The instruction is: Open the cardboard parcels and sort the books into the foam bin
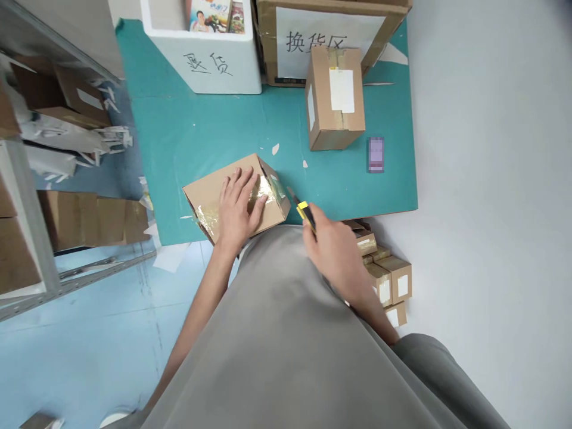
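Apparently, you press your left hand [239, 214], fingers spread flat and grasping nothing, on the brown cardboard box with shiny tape [210, 193] to steady it at the near edge of the flat green surface [214, 131]. Your right hand [335, 253] has its fingers closed around the yellow-and-black utility knife [305, 213], probably for firm control, its blade pointing away from you, just beside the box's right end. The box's long axis runs left to right, obliquely, its right end farther from you.

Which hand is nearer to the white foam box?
The left. The left hand lies on a taped carton, in front of the white foam box; the right hand, holding a box cutter, is farther from it, off to the right.
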`<action>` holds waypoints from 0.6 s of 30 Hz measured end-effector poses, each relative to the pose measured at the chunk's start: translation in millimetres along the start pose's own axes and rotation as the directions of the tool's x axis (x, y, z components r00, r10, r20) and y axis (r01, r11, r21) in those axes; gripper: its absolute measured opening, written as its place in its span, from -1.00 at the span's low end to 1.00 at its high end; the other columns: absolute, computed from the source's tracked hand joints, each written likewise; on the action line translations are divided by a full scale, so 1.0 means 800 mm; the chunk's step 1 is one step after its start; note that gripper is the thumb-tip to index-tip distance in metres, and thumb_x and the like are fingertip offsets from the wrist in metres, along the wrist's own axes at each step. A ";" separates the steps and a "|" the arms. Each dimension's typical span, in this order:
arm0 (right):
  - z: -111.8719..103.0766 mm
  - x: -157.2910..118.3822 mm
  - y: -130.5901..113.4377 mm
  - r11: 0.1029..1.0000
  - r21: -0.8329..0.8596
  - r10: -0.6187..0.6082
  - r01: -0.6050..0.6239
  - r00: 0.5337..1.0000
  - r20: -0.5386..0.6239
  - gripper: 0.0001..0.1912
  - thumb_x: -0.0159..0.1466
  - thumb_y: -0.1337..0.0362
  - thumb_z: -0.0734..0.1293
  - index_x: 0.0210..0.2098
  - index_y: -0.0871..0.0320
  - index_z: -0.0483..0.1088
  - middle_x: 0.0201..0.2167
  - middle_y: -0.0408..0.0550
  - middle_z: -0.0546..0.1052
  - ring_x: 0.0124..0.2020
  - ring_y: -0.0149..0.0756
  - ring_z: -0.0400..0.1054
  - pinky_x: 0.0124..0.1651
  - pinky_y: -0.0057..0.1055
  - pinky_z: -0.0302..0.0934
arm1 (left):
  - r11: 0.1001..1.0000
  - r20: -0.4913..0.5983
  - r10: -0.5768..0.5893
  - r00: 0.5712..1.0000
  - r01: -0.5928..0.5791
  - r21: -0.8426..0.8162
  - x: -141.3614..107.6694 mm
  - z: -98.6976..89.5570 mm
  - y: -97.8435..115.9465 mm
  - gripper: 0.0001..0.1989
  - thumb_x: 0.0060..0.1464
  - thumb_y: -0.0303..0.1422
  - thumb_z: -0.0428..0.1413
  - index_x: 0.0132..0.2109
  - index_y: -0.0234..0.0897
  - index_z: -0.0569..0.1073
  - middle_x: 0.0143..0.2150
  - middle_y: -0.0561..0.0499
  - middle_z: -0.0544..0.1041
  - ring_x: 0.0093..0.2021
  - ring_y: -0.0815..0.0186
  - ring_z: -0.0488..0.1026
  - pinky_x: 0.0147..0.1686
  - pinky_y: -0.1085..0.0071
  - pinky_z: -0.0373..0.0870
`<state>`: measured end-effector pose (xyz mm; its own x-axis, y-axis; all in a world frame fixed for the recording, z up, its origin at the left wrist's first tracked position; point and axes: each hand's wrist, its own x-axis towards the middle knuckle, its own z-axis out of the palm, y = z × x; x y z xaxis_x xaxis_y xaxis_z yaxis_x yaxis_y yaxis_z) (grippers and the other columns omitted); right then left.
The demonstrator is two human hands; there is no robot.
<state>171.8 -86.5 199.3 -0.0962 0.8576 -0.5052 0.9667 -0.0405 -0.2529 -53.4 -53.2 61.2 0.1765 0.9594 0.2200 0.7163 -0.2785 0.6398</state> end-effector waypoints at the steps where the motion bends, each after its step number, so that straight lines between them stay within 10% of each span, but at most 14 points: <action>1: 0.003 0.012 0.009 0.999 0.039 0.009 -0.007 0.999 -0.038 -0.53 0.59 0.16 0.05 0.33 0.20 0.33 -0.21 0.15 0.69 -0.21 0.02 0.61 -0.12 -0.26 0.33 | 1.000 -0.023 0.009 1.000 -0.008 0.009 -0.010 -0.013 -0.010 -0.44 0.47 -0.10 0.04 0.51 -0.02 0.29 0.55 -0.07 0.29 0.60 -0.05 0.10 0.56 -0.20 -0.01; 10: 0.175 0.249 0.029 0.754 0.656 -0.075 0.016 0.995 0.062 -0.68 0.46 0.11 0.29 -0.02 0.23 0.51 -0.18 0.11 0.68 -0.16 -0.12 0.52 -0.02 -0.29 0.37 | 0.990 -0.252 -0.057 0.966 0.088 0.113 -0.113 -0.112 -0.069 -0.52 0.48 -0.21 0.04 0.45 0.02 0.41 0.51 -0.08 0.37 0.49 0.02 0.32 0.44 -0.12 0.28; 18: 0.191 0.226 0.069 0.754 0.652 -0.016 0.071 0.996 -0.091 -0.65 0.39 0.06 0.24 -0.12 0.19 0.51 -0.20 0.06 0.65 -0.21 -0.16 0.47 -0.13 -0.35 0.31 | 0.936 -0.254 -0.338 0.906 0.297 -0.188 -0.118 -0.105 -0.038 -0.49 0.44 -0.01 0.06 0.42 0.06 0.45 0.49 -0.05 0.40 0.47 0.00 0.32 0.46 -0.15 0.24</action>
<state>171.3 -11.7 -32.2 -0.0893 0.9010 -0.4244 0.5676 -0.3041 -0.7650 -148.9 -138.6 83.0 -0.2537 0.9521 0.1704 0.5966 0.0154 0.8024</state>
